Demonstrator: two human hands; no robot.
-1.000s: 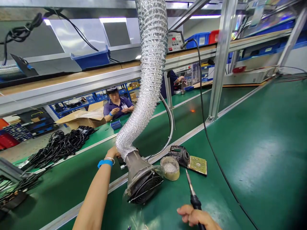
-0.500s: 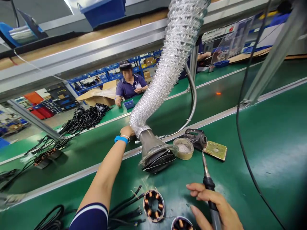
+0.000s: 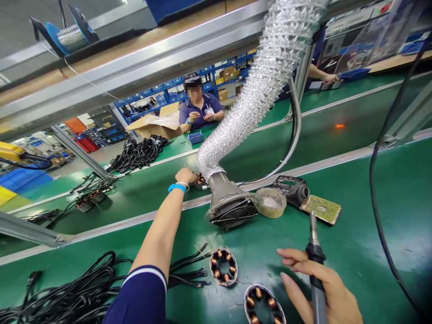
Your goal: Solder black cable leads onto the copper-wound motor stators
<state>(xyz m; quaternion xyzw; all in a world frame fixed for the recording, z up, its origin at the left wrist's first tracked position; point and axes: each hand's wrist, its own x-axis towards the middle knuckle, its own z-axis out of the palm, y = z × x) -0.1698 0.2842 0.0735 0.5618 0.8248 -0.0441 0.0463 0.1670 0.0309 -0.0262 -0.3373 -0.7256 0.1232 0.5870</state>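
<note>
My left hand (image 3: 186,176) reaches out over the far green strip, its fingers closed at the edge of a copper-wound stator (image 3: 200,182) partly hidden behind the fume duct. In my right hand (image 3: 326,285) lies a soldering iron (image 3: 317,270), its tip pointing away from me towards the tip-cleaning sponge (image 3: 324,209). Thumb and forefinger of that hand are stretched out and apart, with nothing between them. On the green bench near it lie two ring-shaped stators with copper coils, one stator (image 3: 223,267) farther off and another stator (image 3: 264,305) at the lower edge.
A silver flexible duct (image 3: 243,99) hangs down to a grille hood (image 3: 233,213). Beside it stand a round tub (image 3: 271,202) and an iron holder (image 3: 293,190). Black cables (image 3: 74,292) lie at lower left. A co-worker (image 3: 201,108) sits across the line.
The view has shifted, so bench items sit farther left or right. More of the stator at my left hand shows now. The soldering iron stays in my right hand.
</note>
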